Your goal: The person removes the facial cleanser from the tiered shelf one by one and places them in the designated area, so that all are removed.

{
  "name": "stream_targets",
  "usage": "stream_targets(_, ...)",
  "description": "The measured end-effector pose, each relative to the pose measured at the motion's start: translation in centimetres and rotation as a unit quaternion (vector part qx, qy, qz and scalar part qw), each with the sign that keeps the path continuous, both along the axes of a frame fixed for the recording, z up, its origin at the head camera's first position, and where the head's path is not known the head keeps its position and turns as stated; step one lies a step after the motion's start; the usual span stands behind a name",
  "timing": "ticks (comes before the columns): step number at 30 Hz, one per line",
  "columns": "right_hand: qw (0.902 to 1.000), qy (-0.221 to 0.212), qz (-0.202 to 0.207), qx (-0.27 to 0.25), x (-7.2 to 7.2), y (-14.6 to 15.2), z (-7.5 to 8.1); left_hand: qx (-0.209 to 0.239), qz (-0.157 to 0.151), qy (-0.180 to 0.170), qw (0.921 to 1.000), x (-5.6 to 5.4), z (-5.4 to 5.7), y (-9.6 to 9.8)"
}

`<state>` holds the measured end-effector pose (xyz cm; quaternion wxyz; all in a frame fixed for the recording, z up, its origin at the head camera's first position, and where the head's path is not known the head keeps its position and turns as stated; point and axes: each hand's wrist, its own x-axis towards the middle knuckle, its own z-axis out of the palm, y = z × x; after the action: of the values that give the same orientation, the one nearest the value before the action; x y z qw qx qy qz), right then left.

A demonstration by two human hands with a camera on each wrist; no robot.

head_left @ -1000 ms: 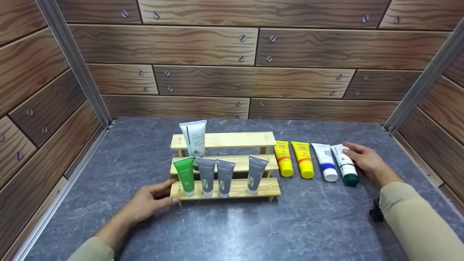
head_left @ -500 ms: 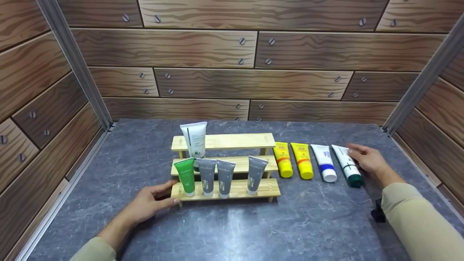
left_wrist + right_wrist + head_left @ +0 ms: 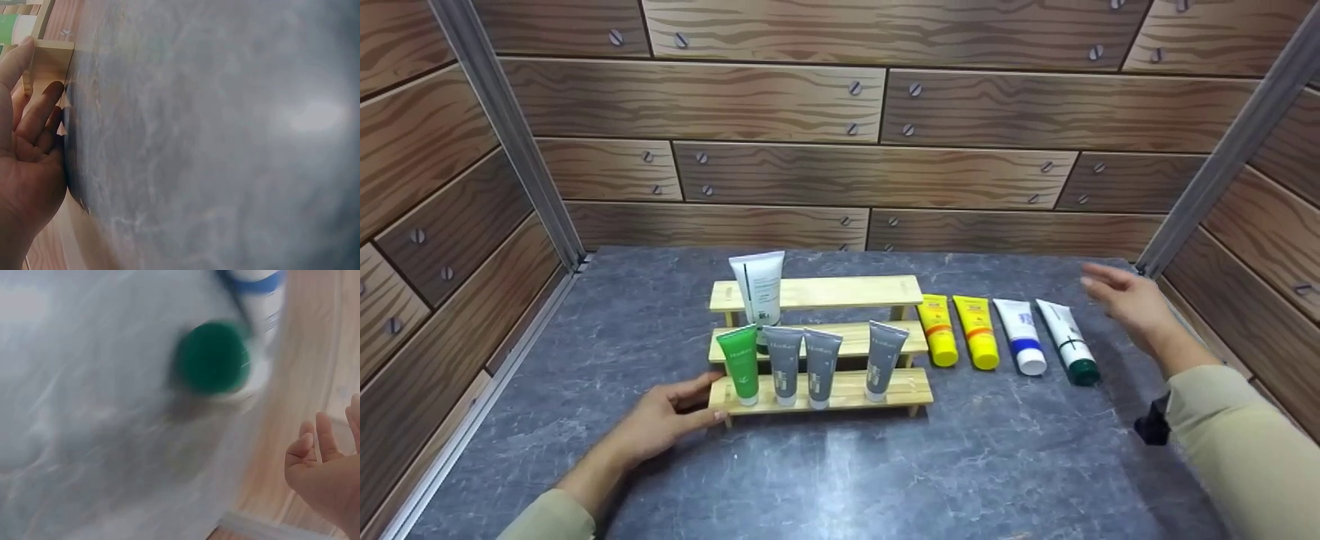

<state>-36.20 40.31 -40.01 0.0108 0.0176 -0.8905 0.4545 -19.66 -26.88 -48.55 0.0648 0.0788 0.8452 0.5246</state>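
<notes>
The left hand (image 3: 664,416) holds the left end of the rack (image 3: 851,291), thumb at the front corner of the bottom tier, fingers behind. The right hand (image 3: 1136,311), fingers loosely extended, holds nothing, just right of the green-capped tube (image 3: 1062,334) and apart from it. Left of that tube lie the blue-banded tube (image 3: 1020,336) and two yellow tubes (image 3: 976,330), all on the table (image 3: 840,480). On the bottom tier stand the green tube (image 3: 741,366) and three grey tubes (image 3: 821,367); the white tube (image 3: 760,289) stands on the middle tier.
</notes>
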Motion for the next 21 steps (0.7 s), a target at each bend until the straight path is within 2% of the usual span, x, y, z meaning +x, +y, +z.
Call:
stream_targets(7,0.9969,0.056,0.042,-0.038,0.0,-5.3,4.6,0.005,-0.005,0.009,0.9999,0.0,0.0,0.0)
stream_targets(13,0.9892,0.085,0.104,-0.059,1.3,-11.8,8.5,-0.004,0.011,-0.002,0.9999,0.1,0.2,0.1)
stream_targets(18,0.9790,0.102,0.158,-0.079,2.4,-16.9,10.9,-0.013,0.016,-0.007,0.9998,0.2,0.3,0.1)
stream_targets(21,0.9681,0.114,0.198,-0.103,2.9,-19.7,12.0,-0.012,0.015,-0.007,0.9998,0.2,0.2,0.1)
